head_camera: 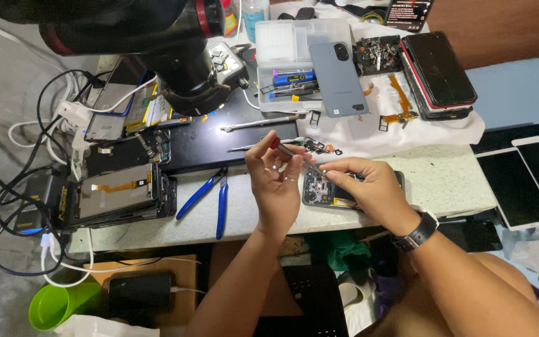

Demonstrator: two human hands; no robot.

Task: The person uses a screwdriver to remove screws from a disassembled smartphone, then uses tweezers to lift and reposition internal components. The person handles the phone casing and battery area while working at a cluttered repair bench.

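Nearest to me, both forearms came up from below and met over the pale table (444, 181). The left hand (276, 184) was curled, its fingers pinching a thin screwdriver with a red end (285, 148), the tip going down toward the right. The right hand (366, 187), with a dark watch (418, 229) at the wrist, was closed over the opened phone (322, 190), holding it by its edges against the table. This phone lay directly under both hands. I judged it light but fragile, with bare small parts inside, so the rigid frame was the good place to hold, not the inside. The screwdriver looked stiff, thin and a little slippery.

Left of the left hand lay blue-handled pliers (210, 193), and further left a stack of phone screens (120, 193). Beyond the hands I saw tweezers (260, 147), then a grey phone back (338, 78) on a clear parts box (282, 43), and a pile of dark phones (438, 72) far right
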